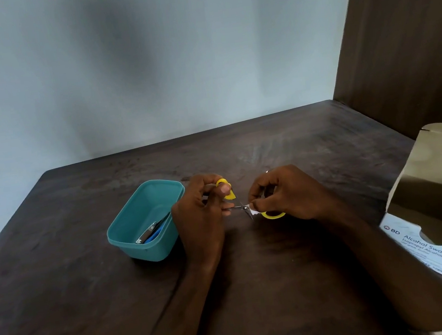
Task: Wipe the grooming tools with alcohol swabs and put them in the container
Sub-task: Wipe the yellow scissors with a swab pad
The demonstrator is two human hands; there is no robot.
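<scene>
Above the dark wooden table (pixel 258 289), the left hand (pixel 200 212) grips one yellow loop of the small scissors (pixel 243 207). At its 3 o'clock, the right hand (pixel 282 195) pinches a white alcohol swab (pixel 254 211) against the blades. The teal container (pixel 127 235), at the left hand's 9 o'clock, holds a nail clipper (pixel 147 233).

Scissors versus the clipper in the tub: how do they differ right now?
The scissors are held above the table by both hands, blades spread open; the clipper lies in the teal tub, leaning on its wall. The scissors have yellow handles; the clipper looks plain metal. A white swab touches the scissors, not the clipper. Both have shiny metal parts.
</scene>
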